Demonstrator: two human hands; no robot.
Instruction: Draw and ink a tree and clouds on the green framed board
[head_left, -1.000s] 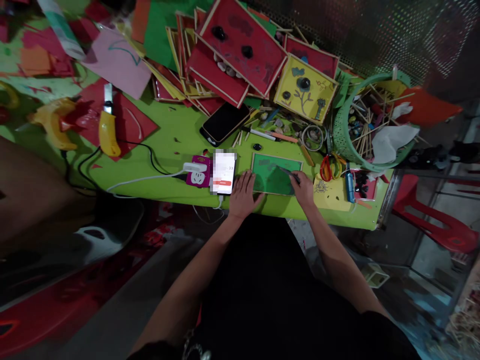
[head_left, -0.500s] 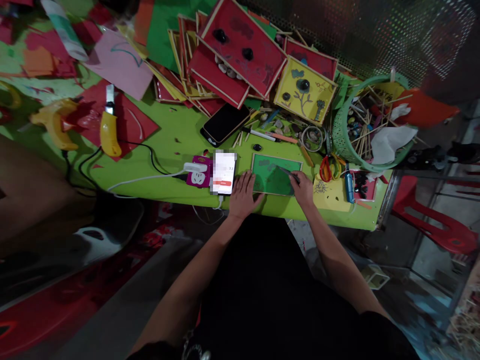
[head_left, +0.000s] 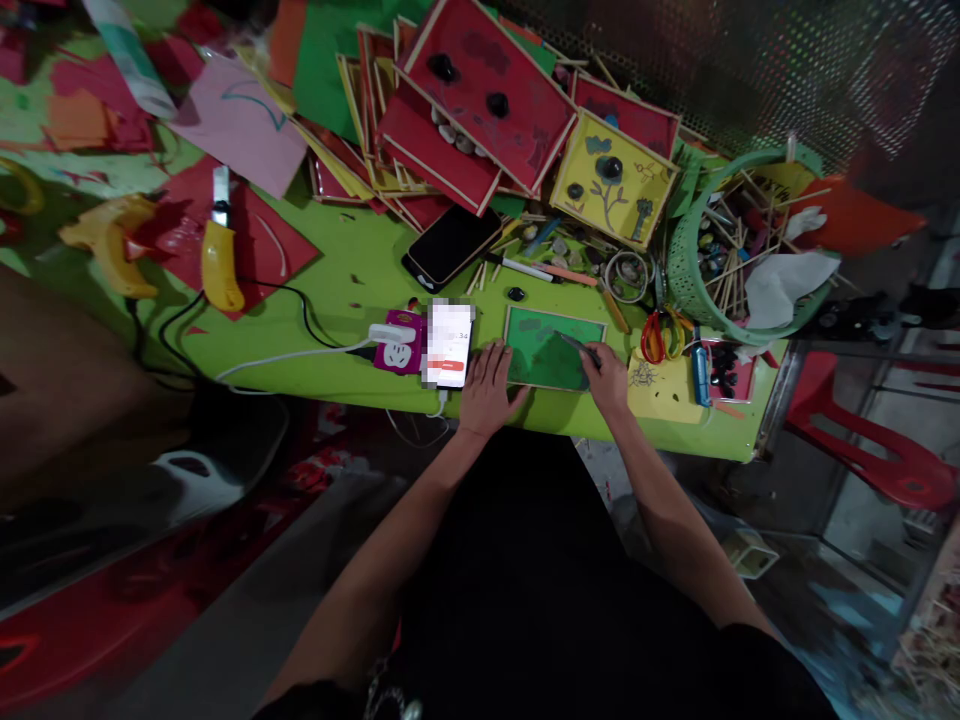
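A green board with a thin pale frame point(head_left: 544, 350) lies near the table's front edge, with darker shapes on its surface. My right hand point(head_left: 606, 378) is closed on a dark pen point(head_left: 576, 344), whose tip points to the board's upper middle. Flat beside the board's left edge lies my left hand point(head_left: 489, 388), fingers spread, between the board and a lit phone point(head_left: 448, 345). A small black object point(head_left: 516, 294) sits just above the board. To the right is a yellow sheet with a drawing point(head_left: 664, 388).
Framed red boards point(head_left: 487, 90) and a yellow one point(head_left: 615, 180) are stacked behind. A green basket of sticks point(head_left: 686, 250) stands at right, near scissors point(head_left: 652, 340). A dark phone point(head_left: 452, 248), a yellow-handled knife point(head_left: 219, 265) and glue guns point(head_left: 112, 245) lie around.
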